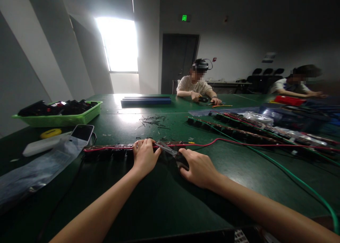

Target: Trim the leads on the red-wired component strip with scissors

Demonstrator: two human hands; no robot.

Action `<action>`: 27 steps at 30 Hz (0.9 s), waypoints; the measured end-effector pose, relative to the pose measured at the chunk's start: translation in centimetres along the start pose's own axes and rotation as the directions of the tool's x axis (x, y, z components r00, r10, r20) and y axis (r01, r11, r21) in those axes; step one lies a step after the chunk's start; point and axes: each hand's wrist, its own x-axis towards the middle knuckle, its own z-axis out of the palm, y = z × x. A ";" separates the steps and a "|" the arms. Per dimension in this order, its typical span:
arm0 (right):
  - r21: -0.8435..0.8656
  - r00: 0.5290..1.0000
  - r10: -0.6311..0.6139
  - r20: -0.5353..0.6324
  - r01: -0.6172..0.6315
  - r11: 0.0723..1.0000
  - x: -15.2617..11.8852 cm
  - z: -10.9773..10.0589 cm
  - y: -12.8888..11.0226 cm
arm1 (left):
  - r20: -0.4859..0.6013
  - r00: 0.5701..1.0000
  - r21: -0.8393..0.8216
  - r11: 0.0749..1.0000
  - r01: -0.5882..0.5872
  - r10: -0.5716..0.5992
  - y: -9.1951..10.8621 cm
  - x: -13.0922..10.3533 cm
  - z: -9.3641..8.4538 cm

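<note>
A long, thin strip of black blocks (111,151) lies flat on the desk (164,197), near the middle and running toward the left edge. A red wire (225,141) runs along its top and snakes off toward the right edge. The red wire looks thin and smooth. A green wire (292,175) curves across the desk toward the near right corner.

The desk has a dark green, soft-looking top. Tiny cut bits of wire (154,121) lie scattered farther back, near the middle. By the left edge sits a green plastic basket (61,120) with holes in its sides, full of black parts. Near it lie a phone (83,132) with a dark screen, a yellow round thing (50,133) and a clear, shiny plastic bag (37,168). A flat blue bar (146,101) lies toward the far edge. More long strips with wires (252,129) fill the right side.

The room has plain grey walls, a bright window, a dark door and a green sign above it. A person (195,85) sits at the far edge, and another person (294,84) at the far right.

The left hand (145,154) presses down on the strip of black blocks, fingers curled over its top and the red wire. The right hand (198,167) is wrapped around the dark handles of a pair of scissors (170,150). The grey blades point left toward the left hand, at the red wire. How far the blades are open cannot be told.
</note>
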 end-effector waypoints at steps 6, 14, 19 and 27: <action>-0.008 1.000 0.028 0.012 -0.028 1.000 0.0 0.1 -0.1 | -0.005 1.000 -0.001 1.000 0.001 -0.001 0.1 0.0 -0.1; -0.020 1.000 0.015 -0.012 -0.015 1.000 -0.1 0.4 0.0 | -0.002 1.000 -0.008 1.000 0.004 -0.004 0.1 0.1 -0.1; -0.033 1.000 0.022 -0.021 -0.023 0.999 -0.1 0.5 0.0 | 0.007 1.000 -0.018 1.000 0.013 -0.013 0.2 0.1 -0.2; -0.040 0.999 0.026 -0.029 -0.027 0.999 0.0 0.6 0.0 | -0.003 1.000 -0.013 1.000 -0.001 0.001 0.1 0.1 -0.1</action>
